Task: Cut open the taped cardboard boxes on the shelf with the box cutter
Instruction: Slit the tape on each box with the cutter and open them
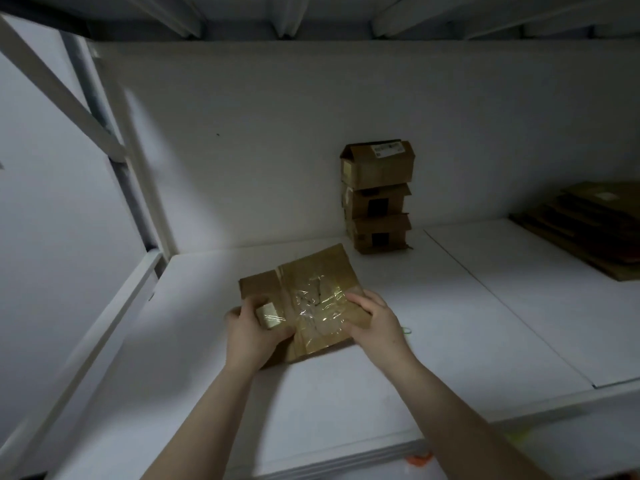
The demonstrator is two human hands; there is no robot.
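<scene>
A flat brown cardboard box (311, 271), wrapped in shiny clear tape, lies on the white shelf (450, 323) in front of me. My left hand (251, 332) grips its near left edge, thumb on top beside a pale label. My right hand (375, 315) holds its right side, fingers curled over the taped top. No box cutter is visible in either hand. Three small cardboard boxes (379, 195) stand stacked against the back wall.
Flattened cardboard sheets (588, 230) lie piled at the far right of the shelf. A small green loop (406, 330) lies just right of my right hand. A white frame post and diagonal brace (104, 133) bound the left side; another shelf hangs overhead.
</scene>
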